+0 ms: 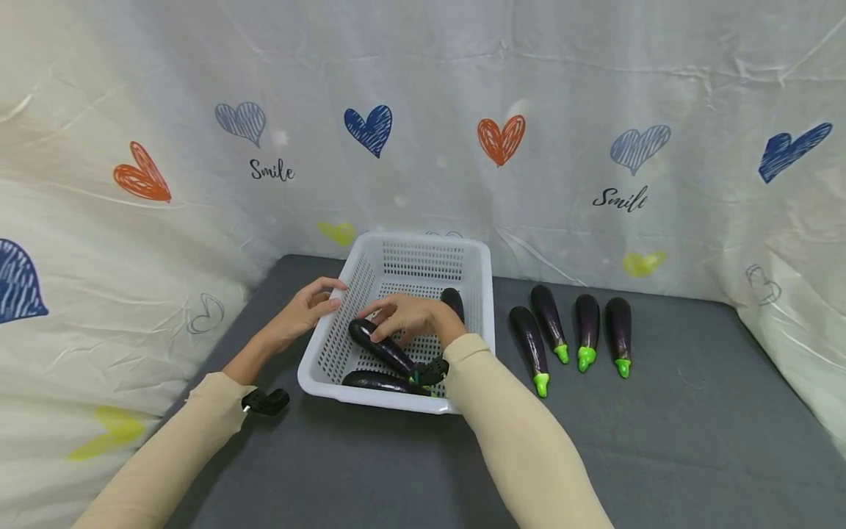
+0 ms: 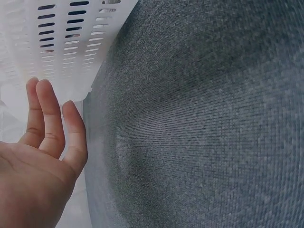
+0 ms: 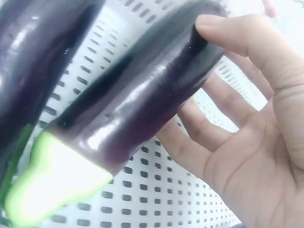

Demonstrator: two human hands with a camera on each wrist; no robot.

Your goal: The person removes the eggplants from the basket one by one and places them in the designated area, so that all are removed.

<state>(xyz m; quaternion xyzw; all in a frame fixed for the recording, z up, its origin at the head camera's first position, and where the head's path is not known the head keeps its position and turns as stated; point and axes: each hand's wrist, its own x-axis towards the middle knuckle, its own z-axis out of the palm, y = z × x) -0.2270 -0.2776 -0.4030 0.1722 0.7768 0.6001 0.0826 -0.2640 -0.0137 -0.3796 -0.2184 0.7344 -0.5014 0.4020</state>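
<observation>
Inside the white perforated basket (image 1: 485, 316), my right hand (image 1: 413, 317) holds a dark purple eggplant (image 1: 383, 349). In the right wrist view, the thumb lies on top of that eggplant (image 3: 137, 95) near its rounded end, with fingers along its underside; its pale green stem end points away from the palm. Another eggplant (image 1: 380, 380) lies beside it along the basket's front wall. A third eggplant (image 1: 452, 298) is at the right side, partly hidden by my right hand. My left hand (image 1: 307, 308) is at the basket's left rim, its fingers loosely bent beside the outer wall (image 2: 71, 47).
Right of the basket, several eggplants lie in a loose row, among them a leftmost eggplant (image 1: 529, 342) and a rightmost eggplant (image 1: 618, 327), green ends toward me. The dark grey tabletop (image 1: 694, 411) meets a white curtain (image 1: 436, 88) printed with hearts behind and at left.
</observation>
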